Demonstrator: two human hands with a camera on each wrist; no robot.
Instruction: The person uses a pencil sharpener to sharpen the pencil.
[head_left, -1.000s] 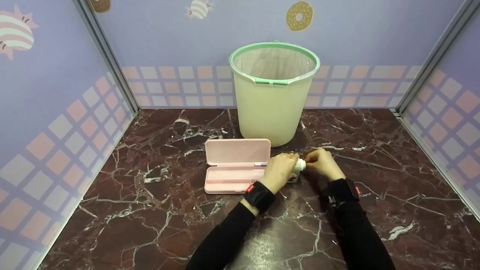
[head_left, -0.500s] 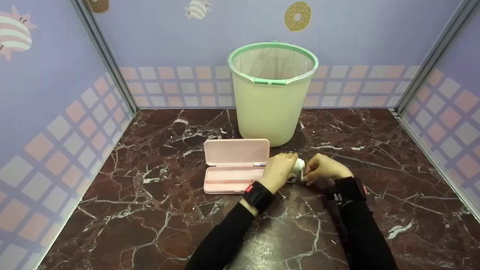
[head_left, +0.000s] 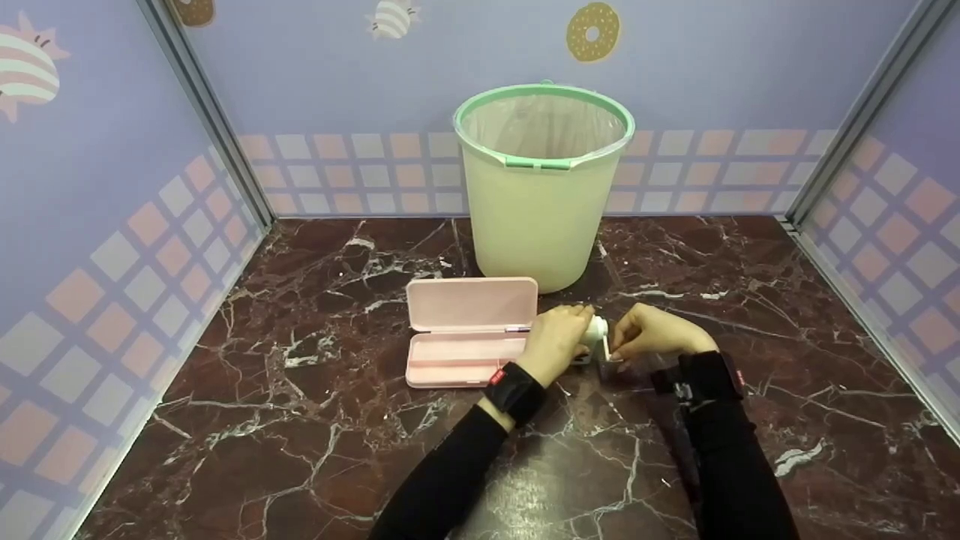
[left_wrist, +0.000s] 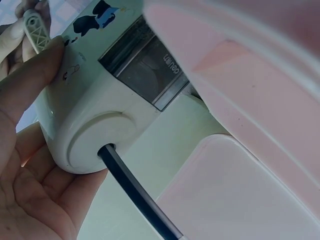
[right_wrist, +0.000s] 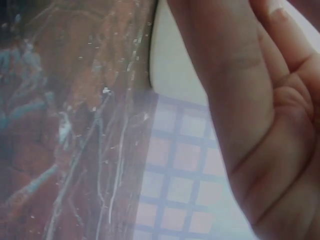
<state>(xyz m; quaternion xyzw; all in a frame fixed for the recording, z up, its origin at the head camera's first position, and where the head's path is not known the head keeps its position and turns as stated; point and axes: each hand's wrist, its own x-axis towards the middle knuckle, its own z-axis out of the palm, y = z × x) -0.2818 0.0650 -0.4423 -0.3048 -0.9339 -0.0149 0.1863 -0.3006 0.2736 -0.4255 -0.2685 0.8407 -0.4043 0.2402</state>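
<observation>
A hand-crank pencil sharpener [left_wrist: 92, 97], white and pale green with a dark clear shavings window, stands right of a pink pencil case [head_left: 450, 364]. My left hand [head_left: 555, 341] grips the sharpener's body, fingers around it. In the left wrist view a dark pencil [left_wrist: 137, 192] with a pale stripe sticks into the round front hole. My right hand [head_left: 652, 330] pinches the crank handle [head_left: 607, 347] at the sharpener's back end. Only that hand's fingers and palm appear in the right wrist view; the crank is hidden there. The pencil's tip is inside the sharpener.
The pencil case lies with its lid [head_left: 472, 304] raised, showing divided compartments. Close behind stands a tall pale green bin [head_left: 540, 217] with a clear liner. Patterned panels [head_left: 360, 172] enclose the dark marble tabletop [head_left: 315, 435] at the back and sides.
My right hand has swung the crank from behind the sharpener's end downward, its wrist shifting right. My left hand has stayed in place on the sharpener.
</observation>
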